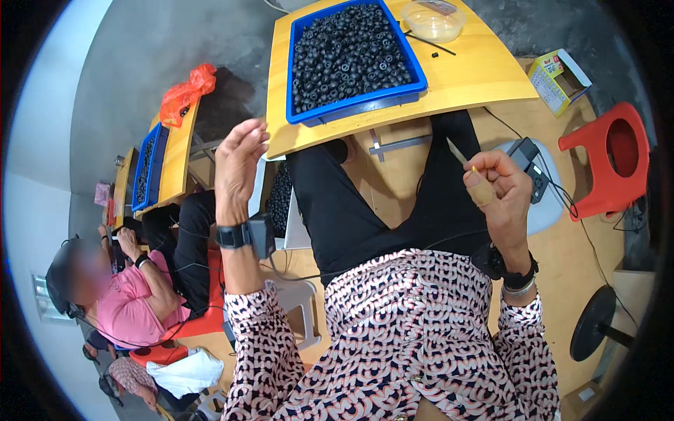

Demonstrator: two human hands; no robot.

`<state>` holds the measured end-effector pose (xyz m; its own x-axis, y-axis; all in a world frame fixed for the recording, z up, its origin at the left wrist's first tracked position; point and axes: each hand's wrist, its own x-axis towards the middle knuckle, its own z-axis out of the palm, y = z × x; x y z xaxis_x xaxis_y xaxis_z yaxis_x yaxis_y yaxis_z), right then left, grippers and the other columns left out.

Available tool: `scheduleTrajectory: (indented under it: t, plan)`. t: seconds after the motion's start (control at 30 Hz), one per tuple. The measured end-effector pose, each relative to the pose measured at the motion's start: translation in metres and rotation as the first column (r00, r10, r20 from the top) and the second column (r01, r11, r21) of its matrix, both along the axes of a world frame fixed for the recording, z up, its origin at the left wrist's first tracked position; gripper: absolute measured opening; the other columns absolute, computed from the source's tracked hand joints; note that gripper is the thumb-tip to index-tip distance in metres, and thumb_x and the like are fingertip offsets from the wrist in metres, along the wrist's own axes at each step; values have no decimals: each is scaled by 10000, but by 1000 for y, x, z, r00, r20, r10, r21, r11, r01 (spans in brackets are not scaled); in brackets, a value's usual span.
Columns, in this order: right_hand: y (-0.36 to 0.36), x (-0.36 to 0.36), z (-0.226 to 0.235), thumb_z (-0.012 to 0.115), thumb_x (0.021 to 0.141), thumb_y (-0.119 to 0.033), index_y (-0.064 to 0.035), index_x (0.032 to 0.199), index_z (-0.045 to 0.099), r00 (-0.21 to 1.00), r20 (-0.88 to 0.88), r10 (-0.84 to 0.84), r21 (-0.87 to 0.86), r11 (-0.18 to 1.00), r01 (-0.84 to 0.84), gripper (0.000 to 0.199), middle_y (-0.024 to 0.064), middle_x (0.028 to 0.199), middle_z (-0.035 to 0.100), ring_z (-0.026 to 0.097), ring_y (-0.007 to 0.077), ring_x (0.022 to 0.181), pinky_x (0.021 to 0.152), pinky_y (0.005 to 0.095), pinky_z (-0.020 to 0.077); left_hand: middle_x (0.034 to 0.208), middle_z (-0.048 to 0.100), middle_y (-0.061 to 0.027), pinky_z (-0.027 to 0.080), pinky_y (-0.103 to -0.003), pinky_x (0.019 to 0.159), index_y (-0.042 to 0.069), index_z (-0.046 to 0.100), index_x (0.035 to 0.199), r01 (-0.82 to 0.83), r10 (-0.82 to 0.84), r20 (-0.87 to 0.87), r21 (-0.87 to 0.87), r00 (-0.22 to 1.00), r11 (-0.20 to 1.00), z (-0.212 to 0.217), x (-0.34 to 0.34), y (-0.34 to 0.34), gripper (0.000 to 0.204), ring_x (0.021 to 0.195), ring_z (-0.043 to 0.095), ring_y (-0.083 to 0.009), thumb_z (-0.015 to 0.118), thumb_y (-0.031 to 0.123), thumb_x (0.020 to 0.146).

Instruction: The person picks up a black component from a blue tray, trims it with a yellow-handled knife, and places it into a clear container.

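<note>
A small knife [456, 151] with a thin, pointed, greyish blade sticks out of my right hand [500, 193], which is closed around it above my right thigh. A tan covering wraps the thumb, and a bit of yellow shows by the blade. My left hand [241, 158] is raised beside the left corner of the yellow table [484, 84]. Its fingers are curled together, and whatever they may hold is hidden. On the table, a blue tray [354, 107] is full of small black ring-shaped parts [344, 59].
A clear plastic bowl [433, 24] and a thin black stick [432, 43] lie right of the tray. Below my left hand stands a white box [298, 228] with more black parts. A red stool [618, 165] is at right; a person in pink [137, 302] sits at left.
</note>
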<state>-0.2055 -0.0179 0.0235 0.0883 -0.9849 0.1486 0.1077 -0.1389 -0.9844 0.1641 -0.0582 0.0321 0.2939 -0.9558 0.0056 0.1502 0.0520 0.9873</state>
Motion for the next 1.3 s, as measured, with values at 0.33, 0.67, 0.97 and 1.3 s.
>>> scheduleTrajectory:
  t: [0.33,0.67,0.97,1.3]
  plan:
    - [-1,-4,-7,651,800,-167,-6,806,553,997,-75,13,-17,1000,-15,189,-19,663,532,449,20,588,517,166,348,788,633,-24,428,-213,610,-9,647,923,84,-126,754,95,644,992,-19,-38,-115,141,662,534,-65,596,76,823]
    - [-2,-4,-8,654,787,-137,-12,786,564,991,-133,23,2,1000,-23,154,-13,658,551,471,23,592,522,173,364,729,655,-75,467,-287,636,39,668,879,-15,-84,957,91,277,996,-10,-63,-114,171,656,609,-141,661,161,760]
    - [-4,-1,-5,656,792,-142,-10,796,567,989,-150,21,-11,1000,-23,159,-13,647,555,472,23,581,514,175,367,751,638,-40,449,-232,629,-2,633,890,-14,84,837,-91,541,996,-23,-58,-103,141,664,575,-112,649,83,779]
    - [0,1,-4,647,803,-118,-6,832,563,998,-47,39,-39,998,-41,144,0,687,574,486,17,605,528,158,377,939,593,-96,478,-214,660,2,545,999,331,-337,-112,-74,935,941,19,-103,-25,161,767,576,-152,566,44,845]
